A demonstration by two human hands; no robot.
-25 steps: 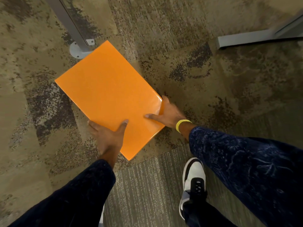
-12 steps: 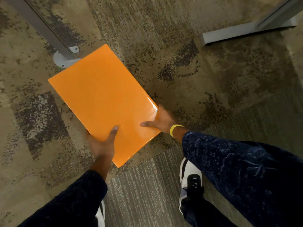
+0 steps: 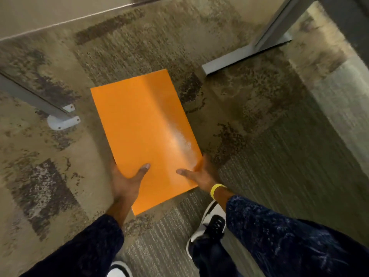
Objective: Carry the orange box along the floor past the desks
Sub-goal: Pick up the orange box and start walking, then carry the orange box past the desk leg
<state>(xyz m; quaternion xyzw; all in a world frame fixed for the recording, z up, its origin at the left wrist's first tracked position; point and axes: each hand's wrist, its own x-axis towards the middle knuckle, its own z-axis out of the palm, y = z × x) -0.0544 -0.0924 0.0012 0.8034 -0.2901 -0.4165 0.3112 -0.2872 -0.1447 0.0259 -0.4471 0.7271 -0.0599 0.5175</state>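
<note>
A flat, glossy orange box (image 3: 143, 128) is held above the carpet in the middle of the head view, its long side pointing away from me. My left hand (image 3: 124, 181) grips its near left edge, thumb on top and fingers hidden underneath. My right hand (image 3: 199, 172), with a yellow wristband, grips the near right edge the same way. Both sleeves are dark blue.
A grey desk leg with a white round foot (image 3: 61, 120) stands on the left, close to the box. Another grey desk foot bar (image 3: 239, 58) lies at the upper right. A pale wall base (image 3: 60, 15) runs across the top. My shoes (image 3: 211, 222) are on mottled carpet.
The box has turned from a diagonal lie to nearly straight ahead. The view has moved forward: the left desk leg now sits beside the box, and a wall base shows at the top.
</note>
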